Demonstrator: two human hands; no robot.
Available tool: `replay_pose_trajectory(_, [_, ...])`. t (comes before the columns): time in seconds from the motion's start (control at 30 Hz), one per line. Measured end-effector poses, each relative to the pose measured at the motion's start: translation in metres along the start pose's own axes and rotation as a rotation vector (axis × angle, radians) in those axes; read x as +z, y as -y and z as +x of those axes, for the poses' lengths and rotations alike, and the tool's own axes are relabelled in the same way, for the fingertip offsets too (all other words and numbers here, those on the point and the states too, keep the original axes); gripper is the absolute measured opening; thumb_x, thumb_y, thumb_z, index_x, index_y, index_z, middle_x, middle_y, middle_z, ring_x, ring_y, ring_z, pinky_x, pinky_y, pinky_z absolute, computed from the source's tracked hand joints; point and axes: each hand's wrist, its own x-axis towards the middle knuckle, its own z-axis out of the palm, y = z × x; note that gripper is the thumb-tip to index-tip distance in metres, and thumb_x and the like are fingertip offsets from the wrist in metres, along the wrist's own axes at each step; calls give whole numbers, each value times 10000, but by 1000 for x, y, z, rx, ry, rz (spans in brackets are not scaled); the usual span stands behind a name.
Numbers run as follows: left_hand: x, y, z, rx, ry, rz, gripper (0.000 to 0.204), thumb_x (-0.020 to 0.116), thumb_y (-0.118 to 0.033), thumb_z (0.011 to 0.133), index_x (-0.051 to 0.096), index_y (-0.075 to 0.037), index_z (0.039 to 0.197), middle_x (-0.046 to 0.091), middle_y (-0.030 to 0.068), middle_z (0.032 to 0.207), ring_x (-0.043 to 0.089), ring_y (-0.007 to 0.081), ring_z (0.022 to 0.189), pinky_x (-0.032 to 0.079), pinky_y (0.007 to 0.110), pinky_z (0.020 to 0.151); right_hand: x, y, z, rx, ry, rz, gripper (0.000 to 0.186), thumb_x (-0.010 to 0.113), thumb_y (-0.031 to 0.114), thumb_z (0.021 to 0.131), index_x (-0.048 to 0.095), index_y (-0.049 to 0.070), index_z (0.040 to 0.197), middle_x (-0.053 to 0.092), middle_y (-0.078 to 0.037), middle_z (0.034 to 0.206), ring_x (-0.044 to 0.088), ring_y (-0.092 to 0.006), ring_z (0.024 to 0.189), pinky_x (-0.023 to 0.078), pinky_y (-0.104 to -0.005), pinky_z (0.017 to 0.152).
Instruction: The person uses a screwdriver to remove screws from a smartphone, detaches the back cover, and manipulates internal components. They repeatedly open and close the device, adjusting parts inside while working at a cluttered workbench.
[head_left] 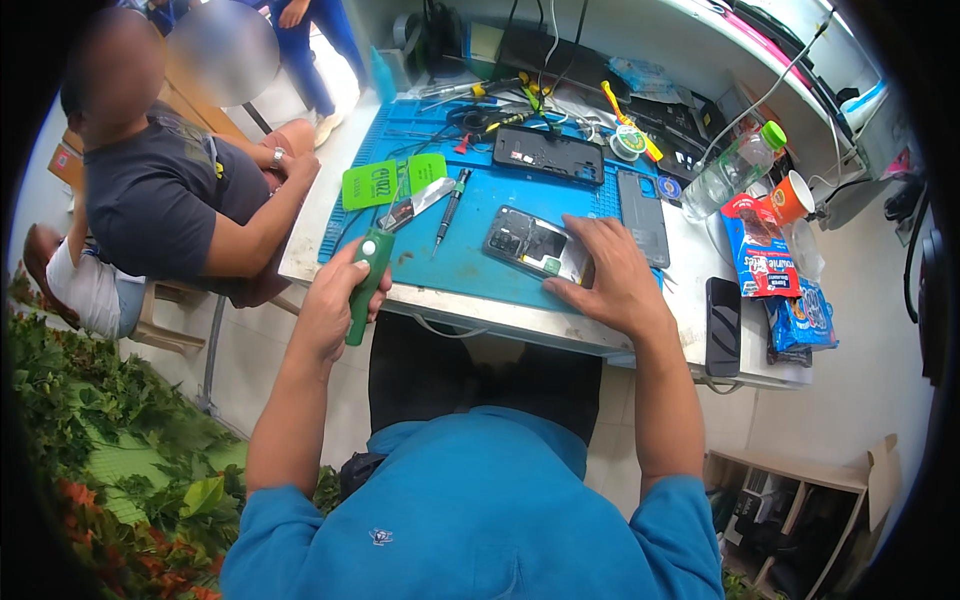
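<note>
My left hand (345, 298) is closed around the green handle of a tool (367, 290) with a round white button. Its upper end points toward a shiny, pointed piece (415, 204) on the mat; I cannot make out whether they are joined. An opened phone (538, 246) lies on the blue work mat (420, 262), camera block at its left and inner parts exposed. My right hand (615, 270) grips the phone's right end between thumb and fingers. Between the shiny piece and the phone rests a slim screwdriver (453, 210).
Bright green cards (392, 180) lie at the mat's left. Farther back are a black phone frame (548, 154), a grey back panel (643, 218) and a solder spool (628, 142). At right stand a bottle (735, 178), snack packets (760, 245) and a phone (723, 325). A person (180, 190) sits at left.
</note>
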Motion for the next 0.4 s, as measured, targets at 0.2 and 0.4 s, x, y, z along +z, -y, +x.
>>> replay_pose_trajectory(0.2, [7, 19, -42, -154, 104, -172, 443, 506, -275, 1086, 552, -11, 1439, 655, 105, 1016, 585, 119, 754, 495, 266, 647, 2, -6, 12, -31, 13, -6, 740, 936, 355, 765, 702, -19, 1359, 712, -199, 1272, 627, -383, 1225, 500, -474, 1119])
replay_pose_trajectory(0.4, [15, 45, -66, -301, 205, -197, 501, 520, -315, 1076, 523, -12, 1476, 670, 126, 1047, 600, 142, 759, 515, 285, 651, -5, 8, 19, 88, 124, 18, 726, 929, 354, 747, 723, -12, 1340, 714, -209, 1308, 635, -378, 1276, 500, -458, 1149])
